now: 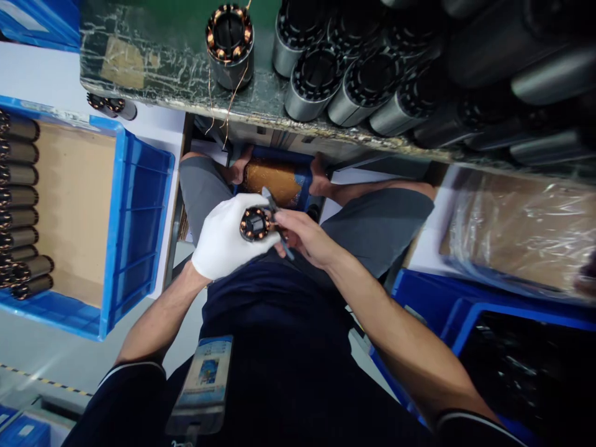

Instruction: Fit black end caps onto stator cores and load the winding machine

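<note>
My left hand [230,239], in a white glove, is closed around a motor stator [254,224] above my lap. The stator's open end faces up and shows copper windings round a dark core. My bare right hand [305,236] is closed at the stator's right side, its fingers round a slim grey-blue hand tool [287,249]. One end of the tool points up past the gloved fingers, the other down below my right fingers. Its exact kind is partly hidden. The right fingertips are close to the stator's copper edge; whether they hold a wire I cannot tell.
A wound stator [230,49] with loose copper wires stands on the worn bench edge [177,93]. Several unwound stators [316,81] crowd the bench to its right. Left is a blue crate [135,217] with stators along one side. A blue bin [433,304] stands right.
</note>
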Demonstrator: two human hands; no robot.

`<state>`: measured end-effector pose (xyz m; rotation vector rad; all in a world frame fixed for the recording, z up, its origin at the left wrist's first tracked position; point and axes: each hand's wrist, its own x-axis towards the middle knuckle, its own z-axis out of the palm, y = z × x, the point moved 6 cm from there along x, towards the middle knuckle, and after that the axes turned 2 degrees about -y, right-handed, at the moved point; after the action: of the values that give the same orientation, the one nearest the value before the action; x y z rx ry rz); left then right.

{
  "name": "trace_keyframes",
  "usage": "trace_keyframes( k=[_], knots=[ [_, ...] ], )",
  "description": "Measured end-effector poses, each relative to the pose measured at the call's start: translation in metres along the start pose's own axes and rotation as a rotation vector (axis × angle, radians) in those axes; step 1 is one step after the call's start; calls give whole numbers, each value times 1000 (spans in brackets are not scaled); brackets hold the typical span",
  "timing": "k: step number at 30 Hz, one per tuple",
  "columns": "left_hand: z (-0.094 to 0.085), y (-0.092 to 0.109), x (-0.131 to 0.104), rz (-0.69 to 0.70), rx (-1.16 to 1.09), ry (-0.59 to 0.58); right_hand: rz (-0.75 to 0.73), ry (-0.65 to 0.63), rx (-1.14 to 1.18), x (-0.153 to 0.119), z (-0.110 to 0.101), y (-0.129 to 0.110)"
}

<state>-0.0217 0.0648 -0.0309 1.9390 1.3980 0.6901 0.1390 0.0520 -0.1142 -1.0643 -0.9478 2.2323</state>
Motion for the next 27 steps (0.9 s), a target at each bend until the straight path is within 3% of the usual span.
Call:
trace_keyframes(
  k=[3, 5, 8, 10, 11, 14, 15, 17, 20, 23, 27],
  knots=[
    [1, 19, -1, 145, -56, -86, 47, -66, 41, -8, 6, -5],
    [-7, 33, -1, 130, 11, -130, 11, -16, 17, -16, -2, -13],
    [-36, 39, -2, -54, 116, -39, -108, 125, -57, -32, -25, -29],
    [-44, 29, -2, -249, -29, -60, -185, 189, -96, -44, -33, -40],
    [-38, 23, -2, -332, -200, -150, -228, 201, -111, -50, -33, -45],
    [4, 27, -3, -453, -814, -598, -418, 161, -208, -65, -18, -65],
    [16, 32, -3, -457, -944, -700, -493, 126, -262, -70, -11, -73],
    [32, 41, 0, -434, -1052, -781, -616, 72, -409, -80, 2, -87],
    [36, 50, 8, -344, -1067, -675, -679, 59, -727, -98, 8, -107],
    [27, 52, 14, -310, -958, -547, -615, 41, -1025, -117, 2, -119],
    [23, 54, 16, -268, -793, -557, -555, -25, -1245, -134, -7, -124]
  ],
)
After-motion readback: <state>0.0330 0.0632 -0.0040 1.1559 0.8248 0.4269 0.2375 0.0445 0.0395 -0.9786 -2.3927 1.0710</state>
